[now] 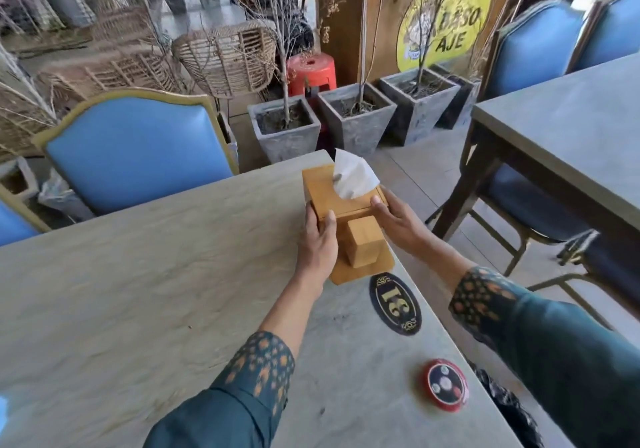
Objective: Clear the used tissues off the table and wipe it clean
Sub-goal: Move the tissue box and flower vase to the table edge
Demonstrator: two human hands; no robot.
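Sleeves: two teal patterned sleeves [258,368] lay nearest the camera, reaching forward over the bench [138,274]
Call button: a round red and black button [445,389] sat near the bench's right edge, close to the right sleeve; beyond it lay an oval plate marked 31 [394,304]
Left hand: the left hand [317,243] pressed against the left side of the wooden box [341,198], thumb up at its near top edge, fingers curled round the side; it held the box
Right hand: the right hand [394,221] gripped the box's right side, thumb on the lid's corner; fingers were hidden behind the wood
Box: it stood at the bench's far right corner on a wooden base [363,269], which also carried a small wooden block [363,240]; a clean tissue [353,179] stood up from the slot
Used tissues: none showed on the bench; a pale blur at the lower left edge could not be identified; no cloth was in view
Step in hand: probably shifting or straightening the box to free the surface beneath
Doing it well: both hands should lift evenly from the base, keeping it level so the block would not slide; it stood close to the edge, so any move was better made inward
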